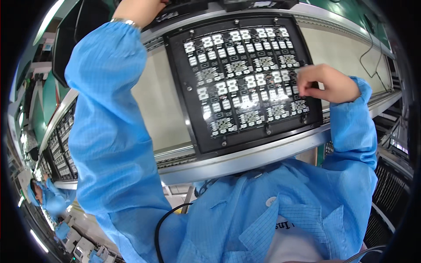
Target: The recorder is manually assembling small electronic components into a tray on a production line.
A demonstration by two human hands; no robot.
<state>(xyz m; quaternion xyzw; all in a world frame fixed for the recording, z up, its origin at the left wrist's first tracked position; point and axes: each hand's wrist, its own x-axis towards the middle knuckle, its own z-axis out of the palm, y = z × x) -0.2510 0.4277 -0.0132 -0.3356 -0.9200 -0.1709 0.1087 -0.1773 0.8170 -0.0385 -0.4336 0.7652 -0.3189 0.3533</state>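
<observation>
A black carrier tray (182,94) of circuit boards with several white display parts lies on the conveyor in front of me. My right hand (326,83) rests at the tray's right edge, fingers curled and pinched together over the boards; whether it holds a small part is hidden. My left hand (138,9) reaches far past the tray's upper left corner toward dark equipment, in a blue sleeve with a metal wristband. What its fingers touch is cut off by the picture's top edge.
The conveyor's metal rails (245,160) run across the view, with a pale belt (160,105) beside the tray. Another black tray (61,153) sits further left on the line. A person in blue (48,199) works at lower left. A black cable (164,221) hangs by my coat.
</observation>
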